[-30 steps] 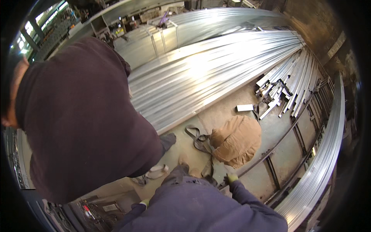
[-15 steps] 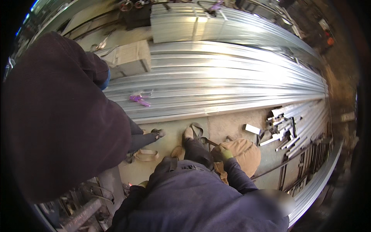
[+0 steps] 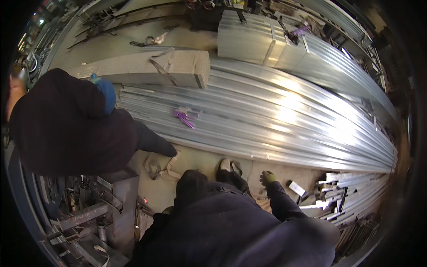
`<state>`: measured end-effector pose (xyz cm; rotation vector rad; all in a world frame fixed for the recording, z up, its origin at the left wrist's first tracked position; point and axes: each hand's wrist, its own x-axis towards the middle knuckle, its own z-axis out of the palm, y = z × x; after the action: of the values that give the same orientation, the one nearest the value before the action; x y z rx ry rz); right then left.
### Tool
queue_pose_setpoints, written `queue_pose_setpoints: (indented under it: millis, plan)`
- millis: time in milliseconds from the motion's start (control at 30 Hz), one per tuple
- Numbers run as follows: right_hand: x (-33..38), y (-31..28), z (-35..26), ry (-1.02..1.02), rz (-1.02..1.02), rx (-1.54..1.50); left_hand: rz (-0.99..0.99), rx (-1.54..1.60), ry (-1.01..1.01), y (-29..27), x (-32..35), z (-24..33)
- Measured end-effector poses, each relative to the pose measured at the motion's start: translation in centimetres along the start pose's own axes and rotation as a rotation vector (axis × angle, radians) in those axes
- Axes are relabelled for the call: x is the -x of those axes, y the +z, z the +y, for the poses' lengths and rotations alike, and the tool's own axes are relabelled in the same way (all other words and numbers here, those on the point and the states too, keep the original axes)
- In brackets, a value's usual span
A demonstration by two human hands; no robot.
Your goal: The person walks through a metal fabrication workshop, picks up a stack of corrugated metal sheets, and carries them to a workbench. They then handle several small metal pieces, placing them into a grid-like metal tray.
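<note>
My right hand (image 3: 268,178), in a yellow-green glove, is held out over the floor beside my dark shoe (image 3: 225,165). Its fingers look loosely bent and apart, with nothing seen in them. A tan cloth-like thing (image 3: 264,204) shows in part below that forearm. Of my left hand (image 3: 167,210) only a sliver of glove shows beside my dark jacket; its fingers are hidden. Ahead lies a wide layer of long silvery metal profiles (image 3: 249,120), with a purple tie (image 3: 184,118) on top. A pale wrapped bundle (image 3: 138,66) with a dark strap rests across their left part.
At left a co-worker in dark clothes (image 3: 71,124) leans by the pale bundle, a blue cuff (image 3: 106,94) near it. A banded metal stack (image 3: 249,42) stands behind. Short offcuts (image 3: 356,196) lie at right. Pale webbing (image 3: 171,167) lies on the floor; machinery (image 3: 113,200) stands lower left.
My right hand has come off the tan cloth-like thing and moved forward. The co-worker has shifted away to the left. The view has turned, and more of the pale bundle shows.
</note>
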<state>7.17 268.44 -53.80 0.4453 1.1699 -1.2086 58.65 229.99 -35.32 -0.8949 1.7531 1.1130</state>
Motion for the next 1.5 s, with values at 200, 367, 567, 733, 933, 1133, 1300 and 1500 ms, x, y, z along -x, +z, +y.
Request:
queue_pose_setpoints:
  millis: [200,367,567,733,933,1133,1300,1500]
  plan:
    - [-3.1,6.1,-10.6,-0.132,0.254,0.217,0.065,0.101,-0.068,1.2,0.7,1.1]
    - [-5.8,13.4,-14.6,-0.206,0.308,0.685,0.119,0.183,-0.117,1.8,0.0,1.2]
    - [-11.0,22.8,-16.2,-0.259,0.225,1.109,0.231,0.321,-0.286,-0.4,-0.4,0.4]
    - [-22.2,29.3,-16.3,-0.377,0.162,1.612,0.473,0.393,-0.495,-9.1,-5.3,-3.0]
    - [-47.4,34.2,-14.2,-0.404,0.264,1.958,0.793,0.213,0.074,-15.9,-19.0,-4.1]
    - [-63.7,38.9,-17.8,-0.415,0.501,2.347,0.781,0.134,0.033,-15.4,-22.3,-5.7]
    - [-67.2,43.2,-19.7,-0.087,0.472,2.353,0.745,0.296,-0.039,-17.1,-22.1,-6.4]
    - [-68.5,43.8,-17.6,-0.185,0.463,2.334,0.798,0.288,-0.097,-16.1,-22.2,-5.2]
